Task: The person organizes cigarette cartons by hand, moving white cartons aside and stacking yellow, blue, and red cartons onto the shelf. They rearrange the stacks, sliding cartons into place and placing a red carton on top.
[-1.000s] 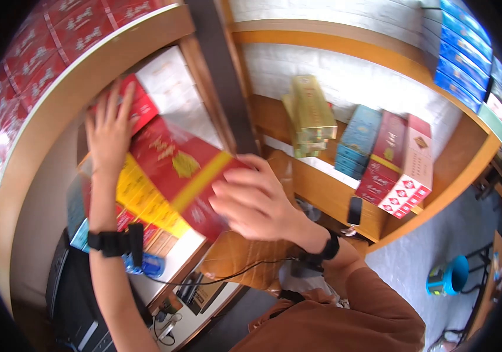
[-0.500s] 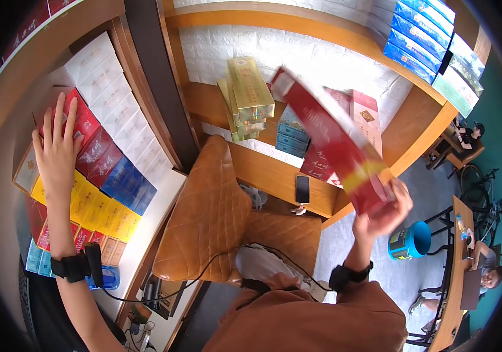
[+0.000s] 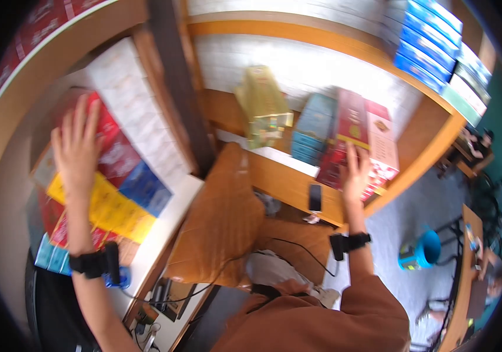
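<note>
My left hand [image 3: 78, 149] lies with fingers spread over red boxes [image 3: 109, 126] in the stacked display at the left. Below it are yellow boxes [image 3: 113, 205], with blue boxes [image 3: 145, 186] alongside. On the shelf at the right, a dark red carton with a yellow band [image 3: 352, 114] lies on top of a red stack. My right hand [image 3: 355, 173] touches its near end, fingers stretched out; the thumb is not clear. Beside this stack are a pink carton [image 3: 382, 132] and grey-blue cartons [image 3: 314, 126]. Motion blurs the picture.
Gold cartons [image 3: 265, 105] stand farther left on the shelf. A phone [image 3: 315, 198] lies on the lower ledge. A brown padded chair [image 3: 213, 217] is before me, with a cable [image 3: 204, 284] across. A blue bucket [image 3: 424, 249] stands on the floor; two people are at the far right.
My right hand has brought the dark red carton from mid-air onto the shelf stack, and its grip has loosened. My left hand stays on the boxes. The whole view has shifted slightly.
</note>
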### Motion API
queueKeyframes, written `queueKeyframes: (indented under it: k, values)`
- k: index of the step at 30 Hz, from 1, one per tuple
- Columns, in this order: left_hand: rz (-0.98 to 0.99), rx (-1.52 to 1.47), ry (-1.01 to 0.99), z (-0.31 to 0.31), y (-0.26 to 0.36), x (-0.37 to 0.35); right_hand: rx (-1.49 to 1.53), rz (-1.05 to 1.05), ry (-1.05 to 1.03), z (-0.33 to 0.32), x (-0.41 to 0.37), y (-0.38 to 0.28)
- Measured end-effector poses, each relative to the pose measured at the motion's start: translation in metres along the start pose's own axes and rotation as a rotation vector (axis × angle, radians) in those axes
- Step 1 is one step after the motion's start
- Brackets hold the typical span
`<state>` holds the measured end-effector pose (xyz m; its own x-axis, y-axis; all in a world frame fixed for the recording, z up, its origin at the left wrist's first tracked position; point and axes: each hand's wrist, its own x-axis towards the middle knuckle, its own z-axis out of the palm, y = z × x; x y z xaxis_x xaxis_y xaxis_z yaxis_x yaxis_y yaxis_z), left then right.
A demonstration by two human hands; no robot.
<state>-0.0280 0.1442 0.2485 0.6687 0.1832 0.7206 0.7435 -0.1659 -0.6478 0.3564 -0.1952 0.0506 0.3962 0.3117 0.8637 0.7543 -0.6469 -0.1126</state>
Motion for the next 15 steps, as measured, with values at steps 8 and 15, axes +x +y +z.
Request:
queueKeyframes:
  k: [8,15]
  values:
    - [-0.081,-0.305,-0.006,-0.013,-0.004,0.003,-0.275,0.05,-0.046,0.017,0.007,-0.012]
    - [-0.455,-0.328,0.162,-0.039,-0.036,-0.014,-0.297,0.045,0.003,0.017,0.005,-0.012]
